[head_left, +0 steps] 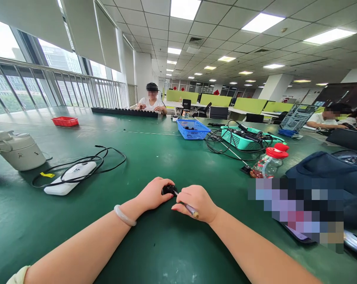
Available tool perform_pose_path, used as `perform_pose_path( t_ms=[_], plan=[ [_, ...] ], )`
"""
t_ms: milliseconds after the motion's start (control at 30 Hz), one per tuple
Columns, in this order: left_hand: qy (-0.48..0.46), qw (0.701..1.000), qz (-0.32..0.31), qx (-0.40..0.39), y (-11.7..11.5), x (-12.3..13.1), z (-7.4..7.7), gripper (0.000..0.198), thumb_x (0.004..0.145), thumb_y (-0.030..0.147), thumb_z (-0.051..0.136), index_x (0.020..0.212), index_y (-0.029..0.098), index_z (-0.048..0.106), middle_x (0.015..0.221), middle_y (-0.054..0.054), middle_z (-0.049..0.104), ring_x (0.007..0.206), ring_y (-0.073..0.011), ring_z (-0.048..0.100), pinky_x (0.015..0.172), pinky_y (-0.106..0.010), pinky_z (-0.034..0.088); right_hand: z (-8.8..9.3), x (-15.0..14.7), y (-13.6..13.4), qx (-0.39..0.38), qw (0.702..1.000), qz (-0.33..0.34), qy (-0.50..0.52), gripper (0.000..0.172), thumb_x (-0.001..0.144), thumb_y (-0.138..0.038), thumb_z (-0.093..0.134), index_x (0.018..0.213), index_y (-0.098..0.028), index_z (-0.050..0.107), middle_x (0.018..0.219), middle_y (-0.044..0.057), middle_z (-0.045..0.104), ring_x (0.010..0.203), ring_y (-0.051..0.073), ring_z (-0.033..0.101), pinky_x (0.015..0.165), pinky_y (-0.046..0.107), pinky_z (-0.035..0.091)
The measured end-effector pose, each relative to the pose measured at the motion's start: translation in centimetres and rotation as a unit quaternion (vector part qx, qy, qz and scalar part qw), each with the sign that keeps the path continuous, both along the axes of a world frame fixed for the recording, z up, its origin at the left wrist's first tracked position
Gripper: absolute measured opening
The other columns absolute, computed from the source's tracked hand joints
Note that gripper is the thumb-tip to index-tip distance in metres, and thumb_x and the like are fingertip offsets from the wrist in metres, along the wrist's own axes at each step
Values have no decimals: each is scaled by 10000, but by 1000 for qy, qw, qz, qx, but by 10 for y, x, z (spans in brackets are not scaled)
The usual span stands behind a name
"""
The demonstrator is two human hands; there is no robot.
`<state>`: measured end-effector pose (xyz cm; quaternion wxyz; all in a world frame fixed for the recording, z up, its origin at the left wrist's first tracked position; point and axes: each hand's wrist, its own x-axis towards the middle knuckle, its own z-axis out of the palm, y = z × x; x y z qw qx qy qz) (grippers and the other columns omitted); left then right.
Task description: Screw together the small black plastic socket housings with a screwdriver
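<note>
Low in the middle of the view, my left hand [156,193] is closed around a small black part [169,190], resting at the green table top. The kind of part cannot be made out, as my fingers cover much of it. My right hand [197,201] grips a slim pen-like tool [191,210], probably a small screwdriver, with its rear end toward me. The tool's thin tip points at the black part and seems to touch it. A pale bangle [124,215] circles my left wrist.
Left stand a white power bank [71,177] with a black cable and a pale bottle [18,150]. Beyond are a red tray [64,121], a blue basket [193,129] and a green basket [240,138] of cables. Right are a red-lidded jar [268,159] and a dark bag [329,185]. A person [151,100] sits opposite.
</note>
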<state>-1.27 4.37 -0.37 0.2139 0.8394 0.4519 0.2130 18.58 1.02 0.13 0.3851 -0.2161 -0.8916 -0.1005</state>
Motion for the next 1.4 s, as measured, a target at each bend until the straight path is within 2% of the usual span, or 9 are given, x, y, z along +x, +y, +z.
perform_pose_path(
  t_ms=[100,200,367,500,767,967,1100,1267,1400],
  plan=[
    [0,1000,-2,-5,0,0,1,326,779,321,621,1098,263,649,1099,-31,695,1087,-248,579,974,-397,484,1,5,2,-167,983,9,78,468,944,-528,451,645,-192,583,548,-17,550,485,91,429,514,232,327],
    [6,1000,-2,-7,0,0,4,318,784,346,621,1090,266,652,1080,-32,696,1061,-246,589,950,-391,494,1,9,7,-308,934,-28,181,514,913,-600,438,627,-198,583,536,-19,505,481,99,410,489,241,317],
    [18,1000,-17,-19,1,-1,9,335,780,353,622,1102,265,653,1121,-33,692,1054,-246,609,955,-380,493,-7,15,23,-405,855,-83,314,572,838,-699,467,590,-200,598,487,-22,426,465,110,374,462,261,276],
    [13,999,-21,-24,3,-3,7,392,789,399,618,1154,258,632,1160,-35,683,1079,-246,603,982,-377,485,-8,16,27,-440,821,-82,354,526,796,-685,551,599,-199,590,449,-56,344,420,88,299,428,256,228],
    [23,999,-12,-19,4,-1,6,362,806,426,625,1125,256,646,1117,-31,698,1051,-248,609,950,-377,487,11,5,-2,-386,883,-41,263,361,731,-503,739,625,-198,577,522,-51,477,470,83,399,454,238,329],
    [19,999,-18,-20,3,0,7,333,807,411,619,1104,265,658,1105,-22,697,1040,-236,611,945,-353,488,7,7,-1,-416,850,-9,324,309,768,-492,707,873,-204,660,721,17,663,590,145,619,592,299,517],
    [25,999,-10,-19,4,0,7,334,804,417,609,1099,267,656,1103,-22,696,1051,-245,605,939,-364,488,6,10,-1,-392,860,-34,324,364,865,-549,570,780,-196,600,597,-8,589,470,109,534,482,253,444],
    [29,999,-11,-23,5,0,6,357,805,438,604,1109,257,651,1097,-32,697,1037,-246,606,927,-368,490,6,9,-6,-311,920,-80,224,387,922,-510,484,686,-207,531,524,-34,517,453,91,449,477,231,371],
    [24,1000,-16,-13,5,-1,5,373,813,474,597,1112,257,650,1111,-35,695,1047,-243,606,932,-365,490,8,6,-9,-245,958,-58,140,286,929,-388,494,707,-214,538,549,-45,515,472,84,426,497,219,355]
  ],
)
